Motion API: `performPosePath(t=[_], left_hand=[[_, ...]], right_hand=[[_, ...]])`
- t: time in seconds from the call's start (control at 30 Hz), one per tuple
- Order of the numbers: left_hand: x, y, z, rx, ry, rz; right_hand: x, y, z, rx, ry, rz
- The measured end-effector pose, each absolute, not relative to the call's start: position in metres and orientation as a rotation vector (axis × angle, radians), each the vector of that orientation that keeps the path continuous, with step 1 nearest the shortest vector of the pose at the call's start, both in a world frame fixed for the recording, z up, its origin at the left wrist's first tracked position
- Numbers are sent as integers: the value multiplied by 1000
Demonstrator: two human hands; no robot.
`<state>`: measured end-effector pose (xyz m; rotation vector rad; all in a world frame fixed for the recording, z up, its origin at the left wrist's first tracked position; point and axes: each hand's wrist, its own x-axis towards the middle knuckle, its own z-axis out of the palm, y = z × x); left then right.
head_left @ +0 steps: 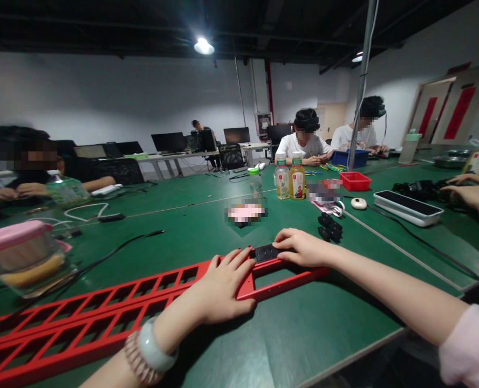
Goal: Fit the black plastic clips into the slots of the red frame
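A long red slotted frame point(158, 291) lies across the green table, its right end in front of me. My left hand point(225, 283) rests on the frame near that end, fingers stretched out and spread, the fingertips close to a black rectangular piece point(266, 253). This piece sits at the frame's far rail and shows small dots on its top. My right hand point(304, 248) pinches the right end of the black piece between thumb and fingers. Whether it is seated in the frame, I cannot tell. Several small black parts point(330, 227) lie beyond my right hand.
On the green table point(191, 215) stand two drink bottles point(290, 178), a red tray point(355, 181), a blue bin point(348, 158) and a pink-lidded container point(16, 258). A white device point(408, 208) lies at right. A black cable point(118, 250) crosses the left side. Other people sit around.
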<state>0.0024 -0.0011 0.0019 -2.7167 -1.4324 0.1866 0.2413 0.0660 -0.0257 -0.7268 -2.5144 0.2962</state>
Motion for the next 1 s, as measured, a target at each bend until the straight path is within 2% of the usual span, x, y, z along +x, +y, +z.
performPosePath(t=[0.3, 0.6, 1.0], left_hand=[[1, 0, 2, -2708, -1433, 198], [2, 0, 3, -2711, -1429, 194], [2, 0, 3, -2717, -1448, 202]], right_hand=[[269, 77, -6, -779, -2528, 286], [347, 120, -6, -1346, -2615, 310], [336, 122, -9, -1334, -2626, 196]])
